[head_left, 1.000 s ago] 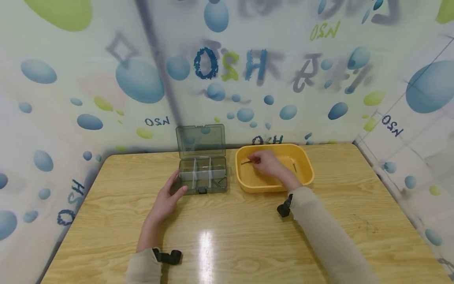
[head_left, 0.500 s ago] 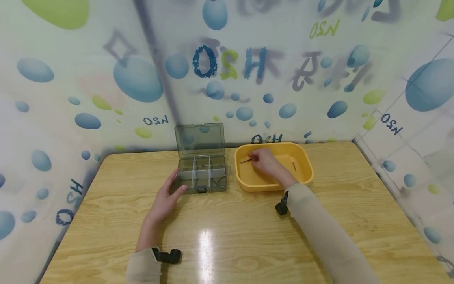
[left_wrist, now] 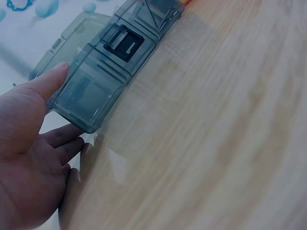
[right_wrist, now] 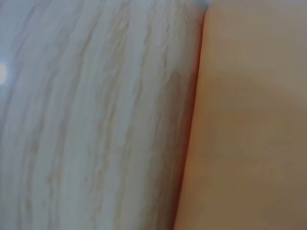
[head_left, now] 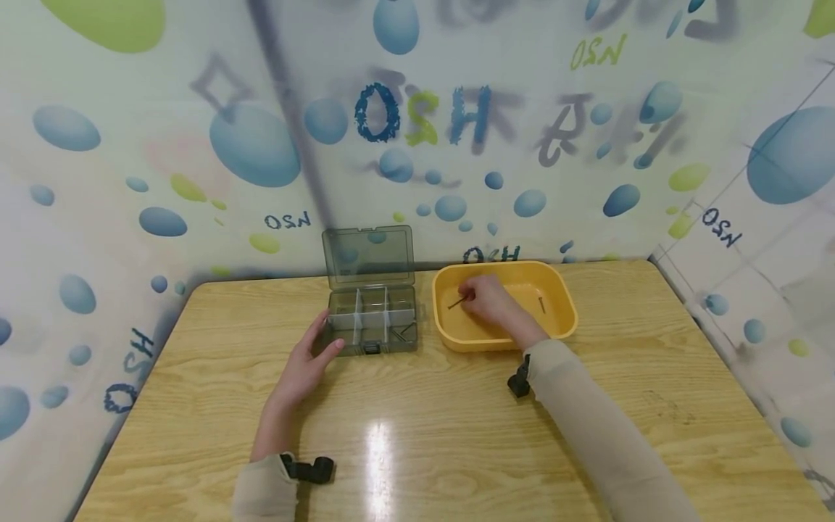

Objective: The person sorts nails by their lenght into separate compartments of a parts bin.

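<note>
In the head view, my right hand (head_left: 491,299) reaches into the yellow tray (head_left: 570,319) and pinches a thin dark screw (head_left: 455,304) between thumb and fingertips. A second screw (head_left: 541,305) lies on the tray's floor towards the right. My left hand (head_left: 306,366) rests against the left end of a grey see-through compartment box (head_left: 342,337), thumb at the front and fingers along the side. The box's lid (head_left: 369,259) stands raised at the back. Several thin screws (head_left: 406,333) lie in its front right compartment. The right wrist view shows neither the right fingers nor the screw.
Box and tray stand side by side near the far edge of the wooden table (head_left: 430,435), with a narrow gap between them. A patterned wall (head_left: 561,87) rises right behind them. The tray's side wall (right_wrist: 249,115) fills half the right wrist view.
The screw in my right fingers has tilted, its free end now pointing lower and nearer to me. My left hand and the box stay put.
</note>
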`<state>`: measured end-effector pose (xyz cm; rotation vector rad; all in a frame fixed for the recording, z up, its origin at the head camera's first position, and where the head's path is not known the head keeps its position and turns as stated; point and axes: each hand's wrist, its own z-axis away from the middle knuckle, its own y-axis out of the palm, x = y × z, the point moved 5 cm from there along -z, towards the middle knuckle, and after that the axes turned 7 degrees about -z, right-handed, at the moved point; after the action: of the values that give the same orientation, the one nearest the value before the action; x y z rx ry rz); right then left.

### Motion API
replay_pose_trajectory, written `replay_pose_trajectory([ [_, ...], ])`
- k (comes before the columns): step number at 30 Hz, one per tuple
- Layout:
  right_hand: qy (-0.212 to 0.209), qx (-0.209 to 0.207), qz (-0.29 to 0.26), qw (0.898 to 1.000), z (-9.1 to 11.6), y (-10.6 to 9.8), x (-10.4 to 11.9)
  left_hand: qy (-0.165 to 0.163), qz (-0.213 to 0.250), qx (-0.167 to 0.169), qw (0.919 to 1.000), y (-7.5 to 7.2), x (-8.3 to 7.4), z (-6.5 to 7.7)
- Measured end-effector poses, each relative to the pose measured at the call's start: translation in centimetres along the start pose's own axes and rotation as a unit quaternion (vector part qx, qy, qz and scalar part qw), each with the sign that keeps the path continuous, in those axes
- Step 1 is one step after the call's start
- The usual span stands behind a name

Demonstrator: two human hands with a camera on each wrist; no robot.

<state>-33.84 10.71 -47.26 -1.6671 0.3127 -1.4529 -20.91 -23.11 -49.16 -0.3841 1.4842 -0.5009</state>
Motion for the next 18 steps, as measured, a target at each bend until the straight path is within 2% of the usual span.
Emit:
replay_pose_trajectory([
  [18, -0.02, 0.025, 0.053, 0.998, 0.52, 0.18, 0.78, 0.009, 0.003, -0.005, 0.9999, -0.01, 0.03, -0.03],
])
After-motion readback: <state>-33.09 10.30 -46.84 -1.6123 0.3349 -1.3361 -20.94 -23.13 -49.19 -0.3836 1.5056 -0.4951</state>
